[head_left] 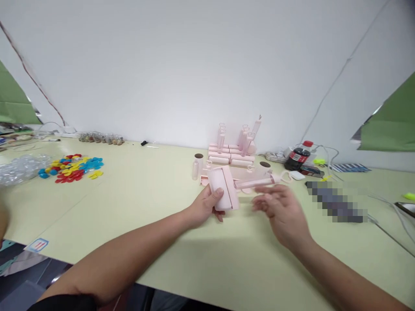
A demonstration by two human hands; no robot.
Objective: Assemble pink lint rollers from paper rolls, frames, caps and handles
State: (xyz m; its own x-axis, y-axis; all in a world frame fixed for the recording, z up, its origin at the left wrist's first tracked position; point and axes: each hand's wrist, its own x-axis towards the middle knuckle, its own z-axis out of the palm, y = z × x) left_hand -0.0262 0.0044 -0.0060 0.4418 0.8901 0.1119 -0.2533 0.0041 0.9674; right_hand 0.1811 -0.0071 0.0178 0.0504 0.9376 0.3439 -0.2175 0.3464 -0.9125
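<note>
My left hand grips a pale pink plastic case above the table, thumb across its front and fingers behind it. A clear pink tube with a heart-shaped loop at its far end reaches out to the right of the case; whether it is joined to the case I cannot tell. Just below that tube is my right hand, slightly blurred, its fingers apart and holding nothing visible. Behind the case, pink cases lie in rows, with several upright clear pink tubes among them.
Cardboard-looking rolls stand beside the pink parts. Rightward are a cola bottle, cables and a pixelated dark object. Colourful plastic pieces and clear bags lie left. The table's front edge runs below my arms.
</note>
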